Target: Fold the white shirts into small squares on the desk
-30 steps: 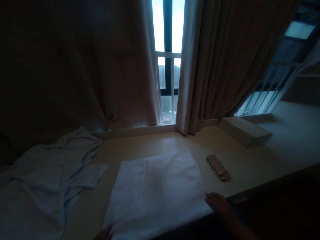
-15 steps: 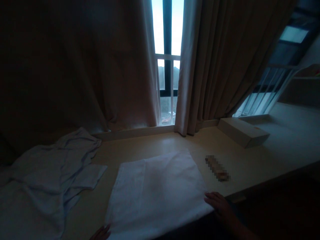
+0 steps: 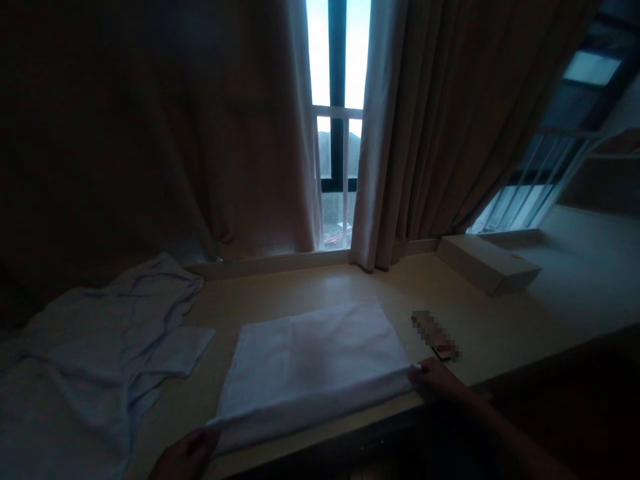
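Note:
A white cloth lies flat on the pale counter, its near edge lifted and turned back toward the window. My left hand is closed on the near left corner of this cloth, low in the view. At the near right corner, my right hand pinches the edge between thumb and fingers. The raised edge runs between both hands. A pile of crumpled white cloth lies to the left, apart from my hands.
A blurred flat item lies right of the cloth. Farther right is a pale box on the counter. Brown curtains hang along the back, parted before a window. The counter's front edge runs below the cloth.
Both hands have closed on the near corners of the cloth. The near edge has risen and moved away from the counter's front edge. The right hand has moved slightly up.

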`<action>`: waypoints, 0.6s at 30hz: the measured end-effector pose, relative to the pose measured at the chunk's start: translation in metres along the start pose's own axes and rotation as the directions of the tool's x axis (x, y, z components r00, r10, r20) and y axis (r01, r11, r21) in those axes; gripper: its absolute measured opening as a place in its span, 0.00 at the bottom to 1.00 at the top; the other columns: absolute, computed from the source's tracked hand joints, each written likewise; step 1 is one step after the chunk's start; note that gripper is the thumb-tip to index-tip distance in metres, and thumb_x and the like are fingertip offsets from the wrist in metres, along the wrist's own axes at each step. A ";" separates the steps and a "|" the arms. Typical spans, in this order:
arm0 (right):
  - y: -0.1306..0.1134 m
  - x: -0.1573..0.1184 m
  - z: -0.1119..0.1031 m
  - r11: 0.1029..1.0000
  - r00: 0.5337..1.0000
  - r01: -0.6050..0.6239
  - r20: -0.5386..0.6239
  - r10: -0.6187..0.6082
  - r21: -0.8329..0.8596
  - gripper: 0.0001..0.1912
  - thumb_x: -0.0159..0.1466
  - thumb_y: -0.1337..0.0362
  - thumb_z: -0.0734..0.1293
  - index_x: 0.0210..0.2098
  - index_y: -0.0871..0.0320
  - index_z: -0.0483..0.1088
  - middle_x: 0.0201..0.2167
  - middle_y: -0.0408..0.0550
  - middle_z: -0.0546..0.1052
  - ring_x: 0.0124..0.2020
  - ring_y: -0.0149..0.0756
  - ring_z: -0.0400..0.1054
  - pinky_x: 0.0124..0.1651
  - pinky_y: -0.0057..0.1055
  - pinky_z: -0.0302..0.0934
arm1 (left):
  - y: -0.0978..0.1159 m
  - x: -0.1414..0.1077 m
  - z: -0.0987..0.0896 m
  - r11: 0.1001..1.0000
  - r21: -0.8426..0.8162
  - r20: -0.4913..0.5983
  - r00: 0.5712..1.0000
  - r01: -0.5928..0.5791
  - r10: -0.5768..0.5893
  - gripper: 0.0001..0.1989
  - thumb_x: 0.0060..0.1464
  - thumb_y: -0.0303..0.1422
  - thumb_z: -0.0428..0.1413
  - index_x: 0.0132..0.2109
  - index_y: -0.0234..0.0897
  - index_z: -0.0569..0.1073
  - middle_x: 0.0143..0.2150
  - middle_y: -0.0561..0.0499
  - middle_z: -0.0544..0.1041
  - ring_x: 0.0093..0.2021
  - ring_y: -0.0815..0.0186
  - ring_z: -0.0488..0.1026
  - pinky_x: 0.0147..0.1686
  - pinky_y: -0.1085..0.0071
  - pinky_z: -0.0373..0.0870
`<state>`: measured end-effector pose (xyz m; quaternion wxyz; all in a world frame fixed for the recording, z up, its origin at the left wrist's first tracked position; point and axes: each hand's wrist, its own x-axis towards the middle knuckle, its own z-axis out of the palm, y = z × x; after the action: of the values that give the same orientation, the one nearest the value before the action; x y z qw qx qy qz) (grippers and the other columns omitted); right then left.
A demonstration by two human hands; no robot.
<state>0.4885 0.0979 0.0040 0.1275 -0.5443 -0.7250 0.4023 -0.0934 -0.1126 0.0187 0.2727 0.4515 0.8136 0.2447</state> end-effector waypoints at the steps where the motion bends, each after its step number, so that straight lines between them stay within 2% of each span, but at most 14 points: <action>1: -0.001 0.007 0.000 0.999 1.000 -0.021 -0.014 0.020 -0.030 0.20 0.55 0.50 0.63 0.19 0.61 0.69 0.16 0.42 0.66 0.21 0.30 0.58 0.26 0.27 0.47 | 0.005 0.005 0.000 1.000 0.026 0.005 1.000 0.007 -0.007 0.19 0.46 0.50 0.52 0.34 0.43 0.79 0.38 0.52 0.82 0.44 0.54 0.77 0.46 0.65 0.71; 6: -0.010 0.027 0.007 0.967 0.983 -0.133 -0.153 0.101 -0.219 0.16 0.52 0.55 0.68 0.17 0.60 0.66 0.16 0.40 0.63 0.22 0.29 0.57 0.26 0.27 0.42 | 0.014 0.019 0.006 0.983 0.181 0.030 0.999 0.018 -0.024 0.20 0.50 0.48 0.48 0.32 0.39 0.77 0.37 0.47 0.81 0.42 0.54 0.77 0.45 0.64 0.69; 8: -0.012 0.027 0.009 0.959 0.966 -0.178 -0.227 0.127 -0.222 0.12 0.51 0.57 0.69 0.22 0.59 0.67 0.19 0.41 0.67 0.24 0.30 0.60 0.27 0.26 0.44 | 0.016 0.017 0.010 0.973 0.230 0.033 0.999 0.031 -0.040 0.20 0.51 0.49 0.47 0.34 0.39 0.75 0.37 0.46 0.80 0.41 0.54 0.77 0.44 0.64 0.69; 10: -0.014 0.023 0.012 0.960 0.947 -0.185 -0.300 0.117 -0.209 0.12 0.51 0.58 0.70 0.29 0.58 0.67 0.24 0.42 0.70 0.26 0.31 0.62 0.28 0.25 0.47 | 0.020 0.012 0.015 0.963 0.256 -0.015 0.997 0.081 -0.080 0.21 0.52 0.50 0.46 0.39 0.39 0.73 0.38 0.45 0.80 0.39 0.54 0.77 0.41 0.64 0.68; 12: -0.015 0.017 0.016 0.961 0.926 -0.156 -0.372 0.061 -0.230 0.14 0.52 0.58 0.70 0.34 0.57 0.65 0.28 0.43 0.71 0.29 0.32 0.64 0.30 0.25 0.50 | 0.024 0.006 0.020 0.959 0.253 -0.086 0.990 0.131 -0.112 0.22 0.53 0.51 0.46 0.45 0.40 0.69 0.39 0.45 0.79 0.36 0.55 0.77 0.37 0.64 0.68; 14: -0.018 0.009 0.021 0.948 0.907 -0.084 -0.418 -0.055 -0.307 0.11 0.55 0.60 0.68 0.34 0.57 0.64 0.32 0.44 0.71 0.32 0.34 0.64 0.33 0.26 0.52 | 0.027 0.000 0.024 0.959 0.240 -0.143 0.983 0.149 -0.117 0.22 0.54 0.52 0.45 0.47 0.41 0.65 0.38 0.46 0.78 0.33 0.57 0.76 0.34 0.65 0.67; 17: -0.025 0.000 0.031 0.890 0.881 0.038 -0.404 -0.244 -0.454 0.01 0.60 0.67 0.63 0.31 0.57 0.65 0.32 0.46 0.71 0.37 0.36 0.63 0.40 0.29 0.53 | 0.030 -0.007 0.026 0.966 0.226 -0.158 0.983 0.125 -0.091 0.20 0.55 0.51 0.45 0.45 0.43 0.63 0.37 0.49 0.77 0.31 0.59 0.76 0.32 0.68 0.66; 18: -0.028 -0.002 0.033 0.873 0.879 0.066 -0.386 -0.280 -0.483 0.04 0.61 0.69 0.62 0.31 0.57 0.67 0.32 0.47 0.71 0.37 0.37 0.63 0.41 0.30 0.53 | 0.030 -0.008 0.025 0.966 0.227 -0.150 0.985 0.121 -0.088 0.18 0.55 0.51 0.45 0.44 0.44 0.63 0.35 0.50 0.77 0.31 0.60 0.76 0.32 0.69 0.66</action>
<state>0.4495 0.0790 0.0033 0.1947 -0.5670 -0.7970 0.0728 -0.0547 -0.1015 0.0215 0.1727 0.4191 0.8764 0.1626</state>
